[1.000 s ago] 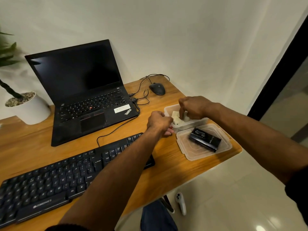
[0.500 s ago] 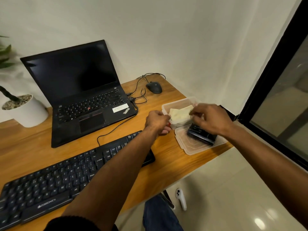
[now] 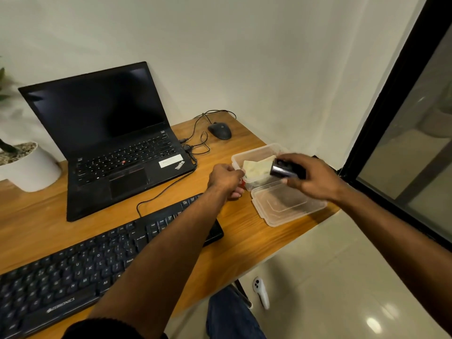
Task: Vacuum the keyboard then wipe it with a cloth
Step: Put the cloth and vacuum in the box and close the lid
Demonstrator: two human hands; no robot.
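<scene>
A black external keyboard (image 3: 80, 267) lies along the desk's near left edge, partly under my left forearm. A clear plastic box (image 3: 263, 150) at the right holds a pale yellow cloth (image 3: 256, 167). My left hand (image 3: 225, 178) grips the box's near left corner. My right hand (image 3: 315, 178) holds a small black handheld vacuum (image 3: 283, 169) lifted above the box and its lid (image 3: 288, 206); the vacuum's rear half is hidden in my fingers.
An open black laptop (image 3: 117, 143) stands behind the keyboard, with a wired mouse (image 3: 220, 130) and cables to its right. A white plant pot (image 3: 27, 165) sits far left. The desk ends just right of the lid; a white controller (image 3: 260, 292) lies on the floor.
My right hand left the cloth in the box, took the black vacuum off the lid and raised it above the box. My left hand stayed on the box's corner.
</scene>
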